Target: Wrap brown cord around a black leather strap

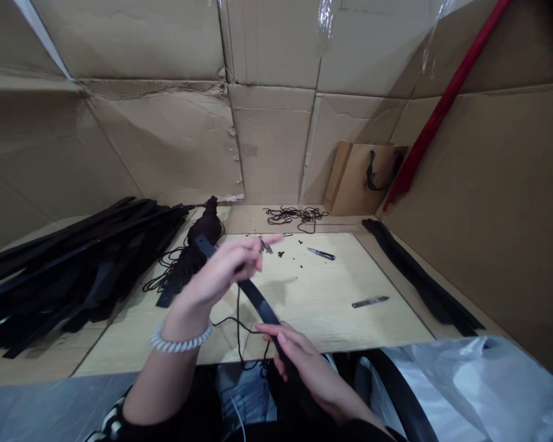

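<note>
We seem to be at positioning the black strip, slanting above the near desk. Our left hand half curls around it, forefinger out; our right hand pinches it nearer. The next move calls for keeping the dark cord clear.

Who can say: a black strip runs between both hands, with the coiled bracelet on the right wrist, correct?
Wrong wrist: the head view shows the coiled bracelet on the left one. The black strip runs from left hand to right hand.
</note>
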`<control>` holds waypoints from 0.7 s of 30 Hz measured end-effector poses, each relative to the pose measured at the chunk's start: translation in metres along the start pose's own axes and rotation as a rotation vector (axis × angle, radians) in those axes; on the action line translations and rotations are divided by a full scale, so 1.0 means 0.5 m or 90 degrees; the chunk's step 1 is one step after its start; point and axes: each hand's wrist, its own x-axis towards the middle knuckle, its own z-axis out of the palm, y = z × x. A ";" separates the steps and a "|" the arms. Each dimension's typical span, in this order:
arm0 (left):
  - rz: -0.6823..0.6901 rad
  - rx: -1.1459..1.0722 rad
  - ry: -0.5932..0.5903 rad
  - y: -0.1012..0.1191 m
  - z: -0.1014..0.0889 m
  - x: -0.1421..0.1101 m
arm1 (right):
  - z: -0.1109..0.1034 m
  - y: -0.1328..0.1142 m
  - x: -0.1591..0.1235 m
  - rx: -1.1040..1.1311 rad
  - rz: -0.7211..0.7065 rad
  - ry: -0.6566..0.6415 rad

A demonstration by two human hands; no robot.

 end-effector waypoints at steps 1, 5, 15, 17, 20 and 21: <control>-0.046 0.012 -0.051 -0.004 0.011 -0.002 | 0.008 0.002 0.006 0.029 0.000 -0.006; -0.166 -0.015 -0.205 -0.035 0.040 -0.031 | 0.028 0.002 0.023 0.147 -0.011 -0.024; -0.111 -0.072 -0.090 -0.143 0.022 -0.165 | 0.009 -0.058 0.015 0.189 -0.053 -0.001; -0.080 -0.046 -0.102 -0.161 0.020 -0.177 | 0.007 -0.063 0.011 0.162 -0.057 0.032; -0.067 -0.051 -0.129 -0.183 0.020 -0.181 | 0.006 -0.065 0.007 0.058 -0.074 0.064; -0.084 -0.064 -0.130 -0.187 0.021 -0.181 | 0.005 -0.066 0.005 0.016 -0.085 0.063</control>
